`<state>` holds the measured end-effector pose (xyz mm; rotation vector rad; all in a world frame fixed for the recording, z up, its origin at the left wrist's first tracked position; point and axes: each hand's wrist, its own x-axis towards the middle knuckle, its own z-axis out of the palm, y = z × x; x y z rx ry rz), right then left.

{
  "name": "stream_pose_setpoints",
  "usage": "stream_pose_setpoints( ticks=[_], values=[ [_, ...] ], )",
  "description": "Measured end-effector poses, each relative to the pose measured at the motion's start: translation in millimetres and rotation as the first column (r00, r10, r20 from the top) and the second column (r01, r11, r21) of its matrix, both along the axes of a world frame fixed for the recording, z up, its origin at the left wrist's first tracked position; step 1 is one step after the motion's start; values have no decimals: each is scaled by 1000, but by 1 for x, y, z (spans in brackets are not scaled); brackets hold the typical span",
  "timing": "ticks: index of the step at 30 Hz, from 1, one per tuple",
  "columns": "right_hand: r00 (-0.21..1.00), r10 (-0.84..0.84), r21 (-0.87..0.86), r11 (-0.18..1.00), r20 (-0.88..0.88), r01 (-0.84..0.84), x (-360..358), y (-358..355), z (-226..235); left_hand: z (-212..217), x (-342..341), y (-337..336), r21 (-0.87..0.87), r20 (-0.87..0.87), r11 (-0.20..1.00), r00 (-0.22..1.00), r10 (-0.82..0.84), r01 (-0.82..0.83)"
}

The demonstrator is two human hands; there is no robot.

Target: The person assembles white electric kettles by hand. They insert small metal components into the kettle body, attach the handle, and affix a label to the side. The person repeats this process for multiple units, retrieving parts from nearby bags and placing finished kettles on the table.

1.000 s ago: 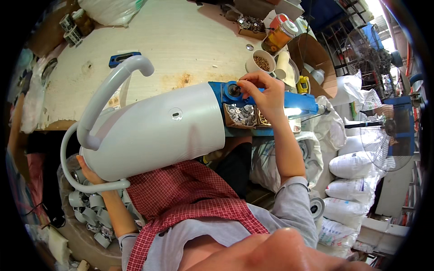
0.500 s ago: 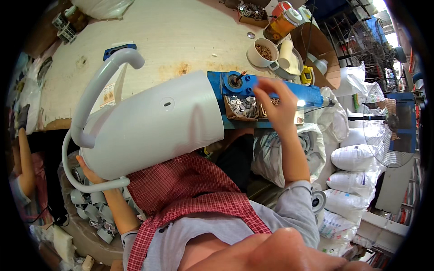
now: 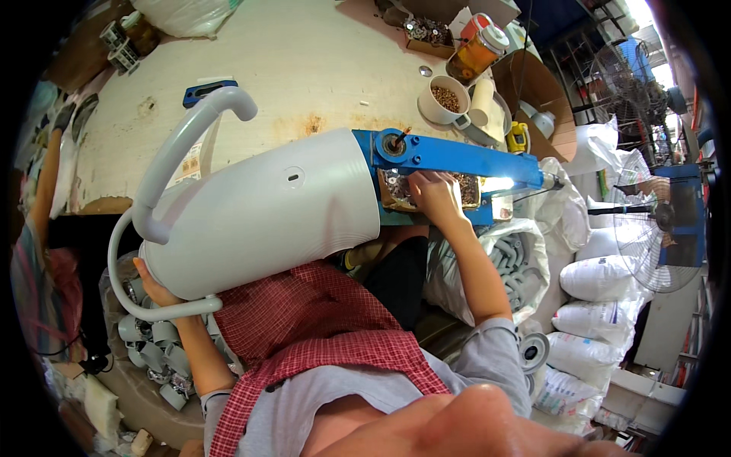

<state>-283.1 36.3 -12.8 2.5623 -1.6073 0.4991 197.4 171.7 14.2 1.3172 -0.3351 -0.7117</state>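
Observation:
A large light grey cylindrical pot body [image 3: 259, 213] lies on its side before me, with a thick curved handle [image 3: 179, 156] and a thinner curved bar at its left end. My left hand [image 3: 156, 286] grips that lower left end from beneath, most fingers hidden behind it. The wide right end meets a blue machine [image 3: 472, 156]; whether part of the machine reaches inside is hidden. In a small box of metal washer-like pieces [image 3: 394, 186], next to the machine, my right hand [image 3: 438, 194] dips with curled fingers. Their tips are out of sight.
Behind the machine stand a white mug of small brass-coloured pieces [image 3: 445, 99] and an orange jar [image 3: 474, 55]. A blue tool [image 3: 209, 91] lies on the table. White sacks [image 3: 590, 278] and a fan [image 3: 659, 213] line the right. A co-worker's arm [image 3: 47, 171] shows at far left.
My right hand has come down from above the blue machine's arm into the box of metal pieces. The pot body and my left hand have stayed nearly in place; the view has shifted slightly.

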Motion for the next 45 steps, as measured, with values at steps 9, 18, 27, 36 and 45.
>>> stream_pose_setpoints(
  ticks=[9, 18, 27, 36, 45],
  values=[
    [915, 237, -357, 927, 328, -112, 30, 20, 111, -9, 3, 0, -51, -94, 998, 995, -41, 37],
    [881, 381, -514, 835, 279, -198, 53, -26, 132, -9, -8, -19, -63, -22, 998, 999, -28, 27],
    [655, 76, -5, 994, 752, -110, 34, 29, 125, -12, -29, -59, -123, 85, 982, 987, -135, 145],
    [380, -165, 194, 980, 910, -40, 4, 28, 100, -10, -81, -111, -309, 118, 914, 964, -239, 264],
    [777, -136, 82, 991, 615, 109, 0, 21, 133, -28, -74, -114, -170, 223, 936, 937, -267, 308]
  ],
)
